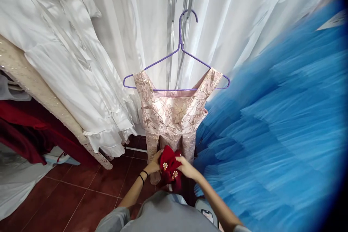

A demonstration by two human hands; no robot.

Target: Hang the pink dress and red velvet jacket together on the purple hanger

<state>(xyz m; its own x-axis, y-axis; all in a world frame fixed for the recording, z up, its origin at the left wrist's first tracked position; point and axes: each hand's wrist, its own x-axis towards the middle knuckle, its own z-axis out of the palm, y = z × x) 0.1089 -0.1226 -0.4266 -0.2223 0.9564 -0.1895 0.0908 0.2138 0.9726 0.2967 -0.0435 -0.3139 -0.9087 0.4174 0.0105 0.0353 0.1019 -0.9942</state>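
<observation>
A pink floral brocade dress [172, 116] hangs on a purple hanger [179, 49] in front of me. At its lower hem both my hands hold a red fabric piece [169, 168] with small gold and pearl ornaments. My left hand [153, 165] grips its left side; black bands sit on that wrist. My right hand [185, 166] grips its right side. The red piece lies against the dress skirt.
A large blue tulle gown [277, 130] fills the right. White gowns [73, 61] hang left and behind. A beige sequined edge [40, 90] slants at left, with dark red cloth [24, 130] under it. The floor [81, 195] is red-brown tile.
</observation>
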